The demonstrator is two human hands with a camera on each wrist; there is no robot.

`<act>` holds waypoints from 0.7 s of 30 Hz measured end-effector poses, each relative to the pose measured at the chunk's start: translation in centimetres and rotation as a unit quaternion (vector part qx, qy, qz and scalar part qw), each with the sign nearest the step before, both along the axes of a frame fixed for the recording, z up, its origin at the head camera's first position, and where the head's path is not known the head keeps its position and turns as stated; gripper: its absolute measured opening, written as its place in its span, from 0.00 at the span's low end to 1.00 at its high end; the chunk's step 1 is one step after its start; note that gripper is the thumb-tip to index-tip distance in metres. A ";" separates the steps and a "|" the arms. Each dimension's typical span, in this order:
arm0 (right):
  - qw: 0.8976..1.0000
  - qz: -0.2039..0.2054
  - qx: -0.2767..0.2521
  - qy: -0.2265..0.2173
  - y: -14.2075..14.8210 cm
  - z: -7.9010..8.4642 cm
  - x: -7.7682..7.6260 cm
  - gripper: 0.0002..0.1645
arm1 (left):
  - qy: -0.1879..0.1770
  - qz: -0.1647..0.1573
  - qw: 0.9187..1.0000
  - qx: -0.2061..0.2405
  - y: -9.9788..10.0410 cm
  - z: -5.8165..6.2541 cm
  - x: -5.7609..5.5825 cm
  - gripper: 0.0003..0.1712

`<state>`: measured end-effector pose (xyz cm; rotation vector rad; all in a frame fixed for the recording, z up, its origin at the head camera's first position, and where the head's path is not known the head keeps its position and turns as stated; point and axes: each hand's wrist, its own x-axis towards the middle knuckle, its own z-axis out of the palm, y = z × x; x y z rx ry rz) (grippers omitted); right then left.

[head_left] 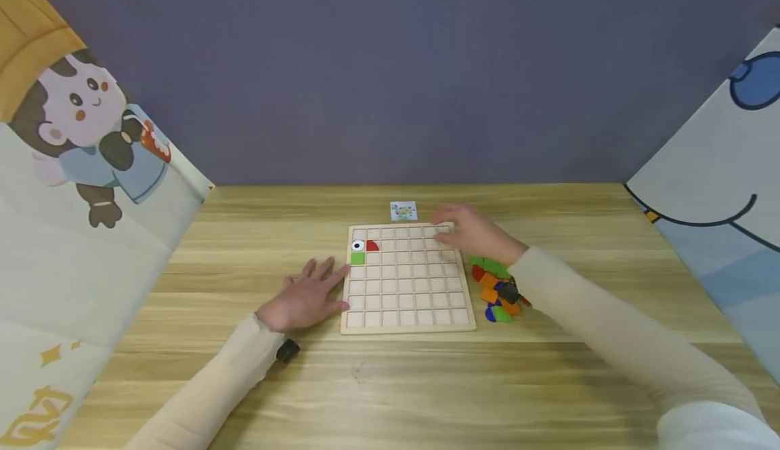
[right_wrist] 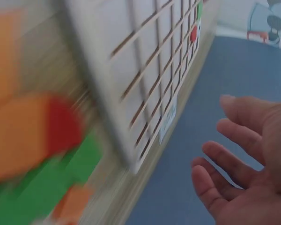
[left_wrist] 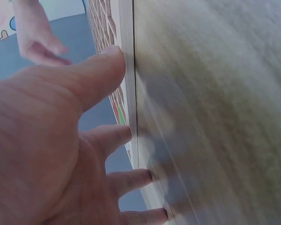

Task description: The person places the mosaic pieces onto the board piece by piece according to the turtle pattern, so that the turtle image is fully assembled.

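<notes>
A wooden grid board lies flat on the table. In its upper left cells sit a round eye piece, a red quarter-round piece and a green square piece. My left hand rests with spread fingers at the board's left edge, thumb and index fingertip against the frame. My right hand hovers over the board's upper right corner; in the right wrist view its fingers are loosely bent with nothing between them.
A pile of coloured pieces, green, orange, red and blue, lies right of the board under the right forearm. A small picture card lies beyond the board's far edge. A dark wall rises behind the table, with printed cartoon panels at both sides.
</notes>
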<state>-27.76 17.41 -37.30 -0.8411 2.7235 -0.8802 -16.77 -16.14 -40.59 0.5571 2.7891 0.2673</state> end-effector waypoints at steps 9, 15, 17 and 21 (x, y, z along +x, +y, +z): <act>0.999 -0.017 0.029 0.021 8.0 -1.4 1.6 0.27 | 0.002 -0.003 1.000 -0.001 -0.1 -0.1 0.1 0.42; 0.998 0.001 0.039 0.042 11.1 -3.0 2.9 0.24 | 0.000 -0.005 1.000 0.001 -0.1 0.0 0.0 0.42; 0.998 0.006 0.042 0.048 11.5 -3.5 3.2 0.22 | -0.002 -0.004 1.000 0.001 -0.1 0.0 -0.1 0.42; 0.998 0.016 0.035 0.058 11.7 -4.1 3.7 0.19 | -0.004 -0.005 1.000 -0.001 -0.1 0.1 -0.1 0.42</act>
